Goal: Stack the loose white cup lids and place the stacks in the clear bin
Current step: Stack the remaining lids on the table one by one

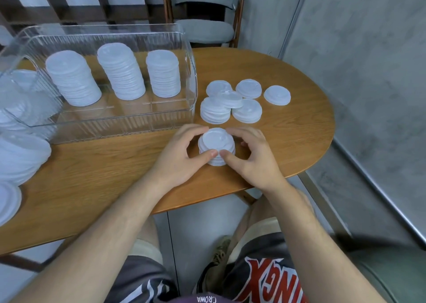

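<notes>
On the surface (288, 146), left hand (182, 157) and right hand (253, 157) clasp 1 lid stack (215, 139). I count 3 stacks (121, 72) in the clear bin (115, 125).

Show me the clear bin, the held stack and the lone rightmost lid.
clear bin (115, 125): head view, front wall.
held stack (215, 139): head view, top lid.
lone lid (277, 95): head view, its centre.

A short lid stack (215, 139) stands near the clear bin (138, 121) (three stacks (121, 72) inside).
</notes>
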The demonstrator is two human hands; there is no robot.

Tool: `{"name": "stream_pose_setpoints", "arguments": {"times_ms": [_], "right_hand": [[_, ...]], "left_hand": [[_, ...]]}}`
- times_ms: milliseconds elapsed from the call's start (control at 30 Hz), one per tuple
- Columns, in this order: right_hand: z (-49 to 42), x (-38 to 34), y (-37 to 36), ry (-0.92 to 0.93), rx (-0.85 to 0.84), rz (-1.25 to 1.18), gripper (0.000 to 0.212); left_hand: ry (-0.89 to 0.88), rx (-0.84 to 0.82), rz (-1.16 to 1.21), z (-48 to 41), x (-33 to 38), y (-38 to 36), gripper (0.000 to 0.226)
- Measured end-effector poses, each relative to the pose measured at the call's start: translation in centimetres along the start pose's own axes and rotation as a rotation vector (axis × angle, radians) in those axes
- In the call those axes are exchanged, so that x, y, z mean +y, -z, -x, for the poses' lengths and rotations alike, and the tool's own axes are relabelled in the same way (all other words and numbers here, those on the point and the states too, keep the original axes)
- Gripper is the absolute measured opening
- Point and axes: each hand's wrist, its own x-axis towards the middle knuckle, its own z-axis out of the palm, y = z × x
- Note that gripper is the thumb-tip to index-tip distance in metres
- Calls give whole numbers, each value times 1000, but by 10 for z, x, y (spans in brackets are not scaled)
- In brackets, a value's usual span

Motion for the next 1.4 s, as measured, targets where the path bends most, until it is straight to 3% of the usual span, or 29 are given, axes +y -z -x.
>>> {"name": "stream_pose_setpoints", "arguments": {"times_ms": [433,733,1000,1133,1400], "right_hand": [[1,-7,3,-53,-60,62,59],[-80,-1,30,-84,104,216,44],[-118,20,35,-175,-65,311,50],[-119,32,28,-160,-87,324,52],[-107,25,41,-97,45,192,47]], "left_hand": [[49,-58,-60,-1,5,-1,56],[5,59,-231,-81,44,-20,55],[192,-42,-418,-133,40,-31,48],[189,-52,-480,-135,34,-33,41],[83,32,-318,-123,45,-28,50]]}}
